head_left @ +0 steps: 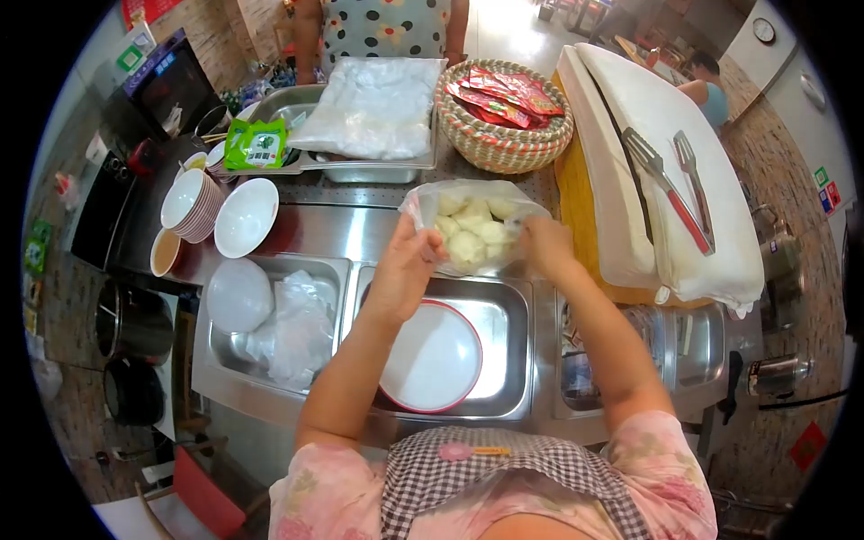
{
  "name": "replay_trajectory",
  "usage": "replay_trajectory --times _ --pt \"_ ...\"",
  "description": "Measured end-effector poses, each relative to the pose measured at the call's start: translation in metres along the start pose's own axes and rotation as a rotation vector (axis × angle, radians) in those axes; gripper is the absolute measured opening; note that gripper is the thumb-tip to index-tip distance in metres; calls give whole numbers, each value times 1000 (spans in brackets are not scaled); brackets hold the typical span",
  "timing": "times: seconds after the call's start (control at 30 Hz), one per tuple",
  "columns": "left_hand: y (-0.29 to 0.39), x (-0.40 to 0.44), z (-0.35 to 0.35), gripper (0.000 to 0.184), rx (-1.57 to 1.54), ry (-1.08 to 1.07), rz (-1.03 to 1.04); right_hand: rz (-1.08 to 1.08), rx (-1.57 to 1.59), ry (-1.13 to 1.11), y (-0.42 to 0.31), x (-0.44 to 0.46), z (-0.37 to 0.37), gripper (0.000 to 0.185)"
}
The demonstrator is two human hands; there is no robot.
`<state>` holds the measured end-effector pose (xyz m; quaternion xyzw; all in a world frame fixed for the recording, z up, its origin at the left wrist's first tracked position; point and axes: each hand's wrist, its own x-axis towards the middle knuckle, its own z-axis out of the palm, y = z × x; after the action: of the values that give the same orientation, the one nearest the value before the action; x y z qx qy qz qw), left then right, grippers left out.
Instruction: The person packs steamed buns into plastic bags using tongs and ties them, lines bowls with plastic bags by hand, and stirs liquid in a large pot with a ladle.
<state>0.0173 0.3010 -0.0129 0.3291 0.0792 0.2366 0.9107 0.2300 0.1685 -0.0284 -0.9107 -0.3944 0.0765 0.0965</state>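
A clear plastic bag (472, 230) full of pale, round, bun-like pieces is held up over the counter, its mouth spread open. My left hand (409, 265) grips the bag's left edge, with the thumb and fingers closed on the plastic. At the bag's right edge, my right hand (545, 245) has its fingers closed on the film, with the fingertips partly hidden. Below the bag, a white round plate with a red rim (432, 355) lies in a steel basin (506, 364).
Left are stacked bowls (191, 205), a white bowl (247, 217) and a tray of plastic bags (297, 326). Ahead stand a basket of red packets (504, 117) and a person (385, 31). Tongs (670, 191) lie on a cloth-covered box (720, 234) at right.
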Motion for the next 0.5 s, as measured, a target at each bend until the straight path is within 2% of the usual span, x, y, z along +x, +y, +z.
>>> replay_trajectory --times 0.07,0.2,0.3,0.37,0.5 --pt "4 2 -3 57 63 -7 -11 0 406 112 10 -7 -20 17" --pt "8 3 -5 55 90 -15 -50 -18 1397 144 16 -33 -45 13" --pt "13 6 -6 57 133 -51 -65 -85 1637 81 23 -46 -40 17" --pt "13 9 -7 60 169 -46 -96 -124 1625 178 19 -52 -37 25" --pt "15 10 6 63 488 16 -110 -167 1542 276 -7 -59 -48 38"
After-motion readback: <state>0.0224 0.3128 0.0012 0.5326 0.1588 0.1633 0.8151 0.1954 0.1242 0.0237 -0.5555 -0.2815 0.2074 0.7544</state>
